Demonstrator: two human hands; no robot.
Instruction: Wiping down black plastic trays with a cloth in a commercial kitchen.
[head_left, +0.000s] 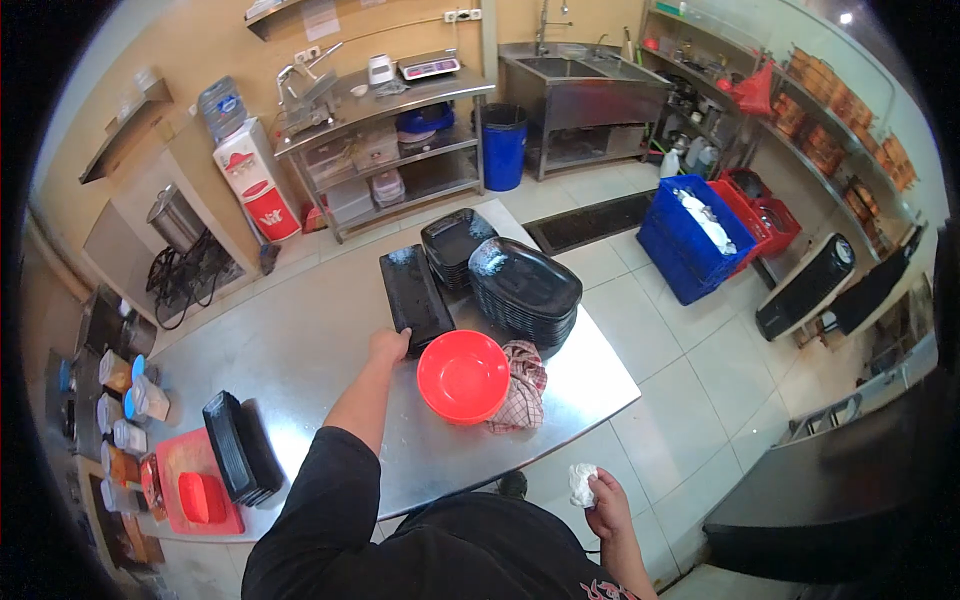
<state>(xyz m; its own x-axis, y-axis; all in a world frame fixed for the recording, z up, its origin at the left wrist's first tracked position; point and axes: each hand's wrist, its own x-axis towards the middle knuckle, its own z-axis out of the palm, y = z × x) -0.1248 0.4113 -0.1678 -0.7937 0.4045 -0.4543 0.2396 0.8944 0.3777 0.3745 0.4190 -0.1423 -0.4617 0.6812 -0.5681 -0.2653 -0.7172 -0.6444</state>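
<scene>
My left hand (390, 345) is at the near end of a long black rectangular plate (414, 292), its thumb on the plate's edge. My right hand (609, 501) holds a crumpled white cloth or tissue (582, 485) beyond the table's near edge, over the floor. Right of the long plate stand a stack of squarish black plates (456, 238) and a taller stack of oval black plates (529, 281). A red plastic bowl (463, 376) sits in front of them, with a checked cloth (523, 390) against its right side.
The steel table (315, 315) also bears a stack of long black dishes (236, 450) beside a red cutting board (196, 480), and several lidded containers (150, 397) at the left. A blue crate (675, 247) stands on the floor to the right, near a black floor mat (592, 223).
</scene>
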